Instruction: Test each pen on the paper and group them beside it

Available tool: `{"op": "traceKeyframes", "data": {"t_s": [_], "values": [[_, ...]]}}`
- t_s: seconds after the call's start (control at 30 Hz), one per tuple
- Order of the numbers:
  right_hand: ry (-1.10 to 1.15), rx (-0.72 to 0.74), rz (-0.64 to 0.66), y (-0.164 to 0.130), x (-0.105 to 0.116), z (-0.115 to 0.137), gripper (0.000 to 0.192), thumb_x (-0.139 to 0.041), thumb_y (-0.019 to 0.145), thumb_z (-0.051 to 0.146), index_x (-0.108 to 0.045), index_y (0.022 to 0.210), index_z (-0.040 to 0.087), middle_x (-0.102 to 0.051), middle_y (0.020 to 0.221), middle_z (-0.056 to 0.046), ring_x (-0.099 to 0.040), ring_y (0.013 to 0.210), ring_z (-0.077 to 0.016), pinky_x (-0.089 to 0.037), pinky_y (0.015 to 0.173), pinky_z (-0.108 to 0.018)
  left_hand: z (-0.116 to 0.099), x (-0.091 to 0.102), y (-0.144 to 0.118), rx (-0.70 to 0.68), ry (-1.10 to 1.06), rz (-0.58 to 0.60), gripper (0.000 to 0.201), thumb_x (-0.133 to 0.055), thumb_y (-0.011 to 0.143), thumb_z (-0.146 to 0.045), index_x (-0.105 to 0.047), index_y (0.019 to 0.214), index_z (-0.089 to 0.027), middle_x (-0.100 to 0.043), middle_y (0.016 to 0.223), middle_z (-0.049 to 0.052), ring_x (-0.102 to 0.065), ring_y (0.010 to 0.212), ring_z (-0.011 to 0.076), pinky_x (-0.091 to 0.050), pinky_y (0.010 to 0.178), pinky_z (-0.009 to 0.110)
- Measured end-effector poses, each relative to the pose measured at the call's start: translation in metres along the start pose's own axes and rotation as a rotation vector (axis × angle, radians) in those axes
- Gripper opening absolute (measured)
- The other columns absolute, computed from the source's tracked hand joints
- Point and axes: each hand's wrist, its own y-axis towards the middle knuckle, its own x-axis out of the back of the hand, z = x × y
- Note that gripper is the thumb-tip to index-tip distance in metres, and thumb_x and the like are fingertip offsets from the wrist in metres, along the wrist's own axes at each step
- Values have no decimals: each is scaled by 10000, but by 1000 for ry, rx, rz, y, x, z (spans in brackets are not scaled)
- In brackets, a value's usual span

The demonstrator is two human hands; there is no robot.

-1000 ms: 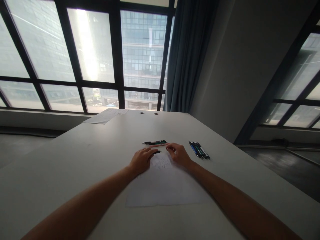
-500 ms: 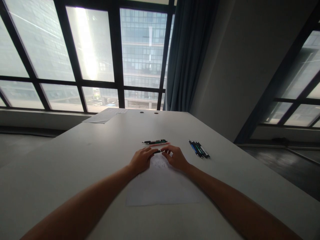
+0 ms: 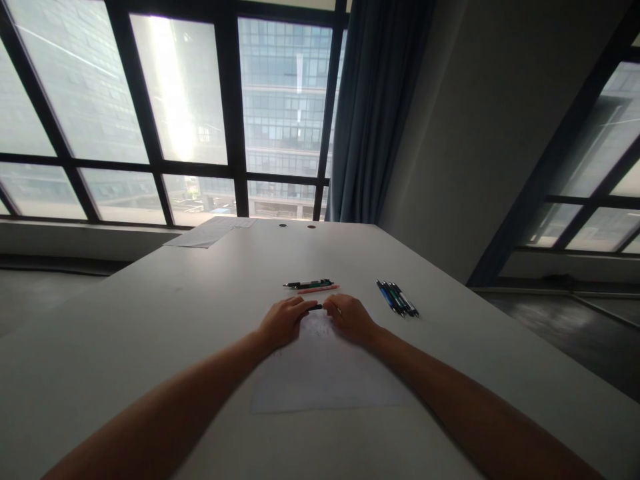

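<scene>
Daylight is streaming through the far windows [image 3: 185, 100], glaring at far left, leaving the near surface [image 3: 125, 347] dim; edges are bending outward.

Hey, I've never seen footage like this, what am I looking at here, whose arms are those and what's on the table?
There is no machine here. The picture comes from a camera worn on a person's head, looking forward and down, so the two bare arms reaching in from the bottom are that person's own. The left hand and right hand meet over a white sheet of paper on a pale table. Between them they hold a small dark pen, each hand at one end. Just beyond the hands lie a dark pen with green on it and a pink one side by side. To the right sits a group of pens, blue and green among them. More papers lie at the far edge, by the windows.
</scene>
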Motion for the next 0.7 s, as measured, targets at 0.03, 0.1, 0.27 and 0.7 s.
{"op": "traceKeyframes", "data": {"t_s": [0.03,0.1,0.27,0.7], "values": [[-20,0,8,0,1,1,277,-415,977,353,-609,892,175,-653,776,-52,-595,705,-179,-453,687,-303,0,0,0,1,3,4,358,-443,926,-171,-604,1240,-231,-683,992,78,-648,913,197,-532,832,324],[-37,12,24,-1,2,1,236,-445,964,343,-603,929,172,-660,803,-56,-597,723,-183,-449,703,-308,-1,0,0,8,3,5,358,-441,926,-172,-604,1240,-228,-681,988,79,-646,916,199,-531,834,327],[-74,29,23,-1,2,1,212,-453,956,323,-597,904,175,-664,820,-59,-589,718,-185,-437,716,-320,-1,0,1,5,2,6,354,-443,925,-178,-605,1235,-234,-680,992,74,-643,921,199,-527,840,330],[-136,145,-12,-1,0,1,206,-423,971,302,-585,951,177,-644,929,-84,-575,816,-207,-422,778,-355,0,0,0,4,-12,20,367,-440,926,-176,-595,1251,-246,-677,1012,71,-634,933,195,-515,857,328]]}}
